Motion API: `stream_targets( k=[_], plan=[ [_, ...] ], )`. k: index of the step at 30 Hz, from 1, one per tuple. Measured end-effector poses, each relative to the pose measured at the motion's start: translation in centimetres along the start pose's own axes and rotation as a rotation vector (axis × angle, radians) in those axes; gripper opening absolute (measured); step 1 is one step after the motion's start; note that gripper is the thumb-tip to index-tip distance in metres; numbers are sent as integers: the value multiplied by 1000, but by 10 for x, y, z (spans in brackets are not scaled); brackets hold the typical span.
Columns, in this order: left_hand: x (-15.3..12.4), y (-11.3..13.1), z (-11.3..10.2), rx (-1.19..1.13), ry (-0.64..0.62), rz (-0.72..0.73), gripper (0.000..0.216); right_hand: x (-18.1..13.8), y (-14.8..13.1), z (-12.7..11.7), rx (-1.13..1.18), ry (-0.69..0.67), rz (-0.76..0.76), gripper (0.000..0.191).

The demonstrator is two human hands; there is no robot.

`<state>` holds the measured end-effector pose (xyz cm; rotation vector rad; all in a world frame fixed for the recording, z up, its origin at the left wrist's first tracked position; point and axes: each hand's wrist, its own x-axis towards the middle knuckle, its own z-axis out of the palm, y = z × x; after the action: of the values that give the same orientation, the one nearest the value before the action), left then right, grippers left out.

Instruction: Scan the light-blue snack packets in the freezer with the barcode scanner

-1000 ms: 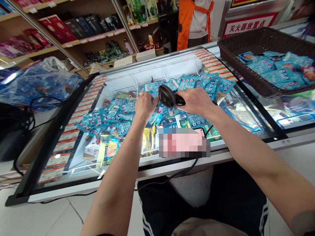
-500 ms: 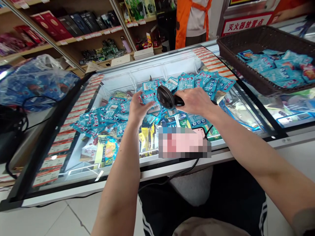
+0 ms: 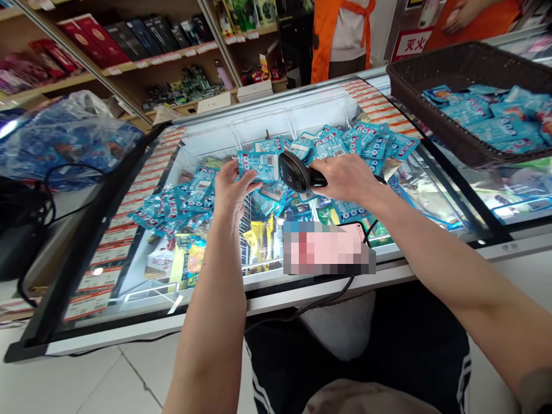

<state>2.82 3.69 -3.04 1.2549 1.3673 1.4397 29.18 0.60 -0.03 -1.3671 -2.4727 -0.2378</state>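
Holding up a small flat teal foil packet with a white barcode label, the left hand pinches it along its lower edge, thumb on the near face and fingers behind, so the printed face tilts toward the person. Just to the right of that hand, the right hand is wrapped closed around the handle of a black plastic handheld barcode scanner, whose head nearly touches the packet's right end. A black cable trails from below the right wrist down over the cabinet's front edge.

The packet looks very light, thin and limp, a crinkly film that probably bends where it is unsupported and may slide between dry fingers. An edge pinch suits it; gripping across the middle would likely buckle the label and hide the barcode. It seems in no way fragile.

Beneath and beyond both hands lies a loose heap of matching teal packets on the glass top of a chest freezer. Well to the right of the right hand sits a dark woven basket with more of them. Far left of the left hand rests a clear plastic bag of blue goods. Beyond the freezer stands a person in an orange apron.
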Motion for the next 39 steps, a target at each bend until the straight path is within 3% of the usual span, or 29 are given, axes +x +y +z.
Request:
stream_targets(
  k=[4,18,39],
  plan=[
    [0,2,1,19,11,30,38,0,-2,-1,0,2,-6,37],
    [0,-1,3,38,67,67,42,0,-4,-5,-6,4,-10,38],
    [-2,-1,5,35,27,107,38,-2,-3,-2,18,23,-23,41]
  ],
)
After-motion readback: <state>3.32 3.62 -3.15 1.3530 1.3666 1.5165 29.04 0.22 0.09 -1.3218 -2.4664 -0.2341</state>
